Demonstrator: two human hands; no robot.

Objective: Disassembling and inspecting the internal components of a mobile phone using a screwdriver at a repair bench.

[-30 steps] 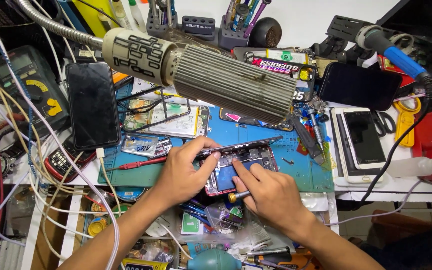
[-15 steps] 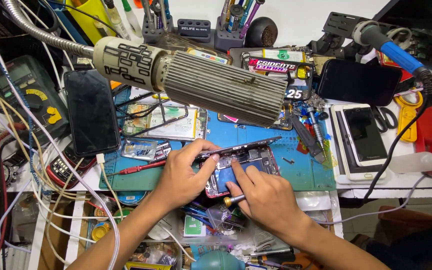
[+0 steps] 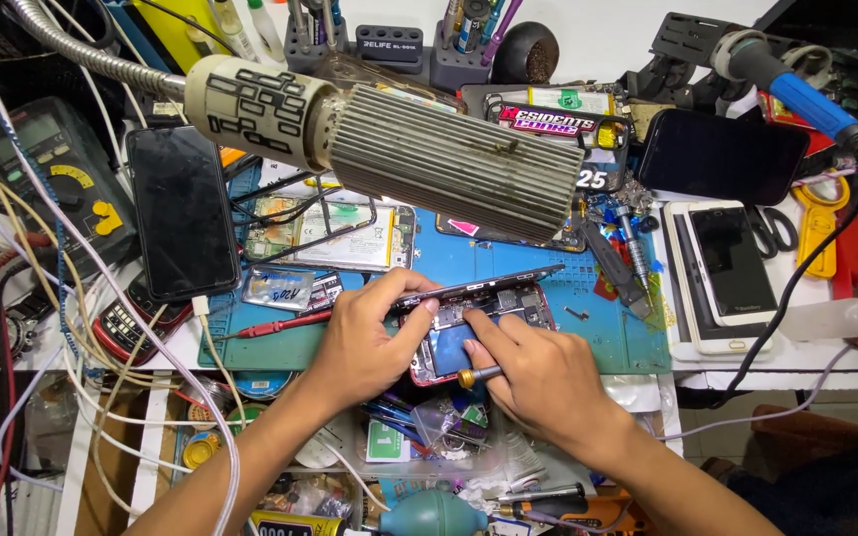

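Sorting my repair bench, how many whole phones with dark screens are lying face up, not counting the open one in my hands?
3: a black phone at left by the meter, a black phone at upper right, and a white phone below it. Clutter may hide more.

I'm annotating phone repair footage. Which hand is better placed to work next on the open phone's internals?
Probably the right hand: it already holds the small screwdriver, tip over the open phone. The left hand grips the phone's edge, steadying it.

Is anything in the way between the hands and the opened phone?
Nothing visible. The left hand already grips the opened phone at its upper edge, and the right hand rests on it, holding a small screwdriver.
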